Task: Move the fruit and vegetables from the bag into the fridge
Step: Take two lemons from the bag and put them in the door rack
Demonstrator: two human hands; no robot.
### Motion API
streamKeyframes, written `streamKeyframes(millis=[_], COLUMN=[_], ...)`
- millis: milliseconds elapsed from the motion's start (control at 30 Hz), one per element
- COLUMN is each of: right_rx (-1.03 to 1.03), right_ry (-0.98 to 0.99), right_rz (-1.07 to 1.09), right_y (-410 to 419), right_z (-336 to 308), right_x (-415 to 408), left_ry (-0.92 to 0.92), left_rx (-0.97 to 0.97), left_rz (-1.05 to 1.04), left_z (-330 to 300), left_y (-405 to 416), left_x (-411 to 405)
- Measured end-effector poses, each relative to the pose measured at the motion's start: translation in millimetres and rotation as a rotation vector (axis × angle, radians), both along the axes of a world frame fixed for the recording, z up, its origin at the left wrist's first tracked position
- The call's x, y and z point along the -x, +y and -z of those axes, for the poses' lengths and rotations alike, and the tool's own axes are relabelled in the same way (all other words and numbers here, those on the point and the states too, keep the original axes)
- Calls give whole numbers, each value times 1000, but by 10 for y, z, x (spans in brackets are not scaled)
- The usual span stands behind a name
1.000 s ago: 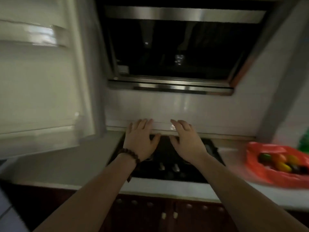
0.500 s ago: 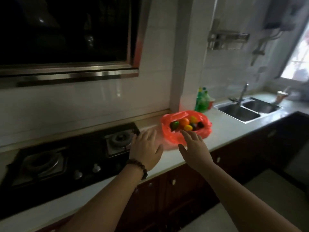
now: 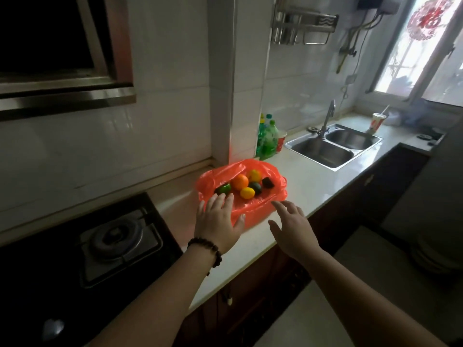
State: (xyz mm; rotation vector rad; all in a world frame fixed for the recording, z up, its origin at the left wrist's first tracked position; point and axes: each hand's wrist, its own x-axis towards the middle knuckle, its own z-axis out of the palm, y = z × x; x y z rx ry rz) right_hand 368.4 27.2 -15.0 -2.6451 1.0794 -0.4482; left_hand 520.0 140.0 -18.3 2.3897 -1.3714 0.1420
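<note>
Since half a second ago both hands have been closing on the crumpled red plastic bag [image 3: 253, 209], which is now sitting much nearer to them on the pale stone countertop [image 3: 308, 186]. The left hand [image 3: 217, 225], wearing one dark beaded bracelet [image 3: 208, 250], is lying with fingers spread and almost straight, its fingertips overlapping the bag's near-left rim and holding nothing. The right hand [image 3: 292, 229] is hovering with fingers loosely splayed, gripping nothing, just to the right of the bag's near edge; whether it is touching the plastic cannot be told.

Six pieces are lying in the open bag, just beyond the left fingertips: one glossy green round piece [image 3: 223, 189] nearest them, one round orange fruit [image 3: 239, 182], one small yellow lemon-shaped fruit [image 3: 247, 193], one yellow-orange round fruit [image 3: 254, 175], one dark green rounded piece [image 3: 255, 187] and one near-black blocky piece [image 3: 268, 182] farthest right.

Beyond the bag three green plastic bottles [image 3: 267, 141] are standing, labels too blurred for reading. Farther right of the right hand, one steel double-basin sink [image 3: 333, 146] is sitting, with one red-and-white paper cup [image 3: 377, 122] past it, its print unreadable. One red paper cutting bearing the character 福 [image 3: 428, 18] is hanging on the window.
</note>
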Motion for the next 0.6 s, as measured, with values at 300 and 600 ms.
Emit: streamKeyframes(millis=[300, 600], right_rx=[-79, -136], right_ry=[14, 45], right_rz=[46, -33], right_y=[-816, -1895], right_z=[373, 749], right_x=[-530, -1008], left_ry=[6, 68], left_rx=[-62, -134], left_rz=[45, -9], left_z=[197, 724], left_y=[-943, -1748], left_x=[-632, -957])
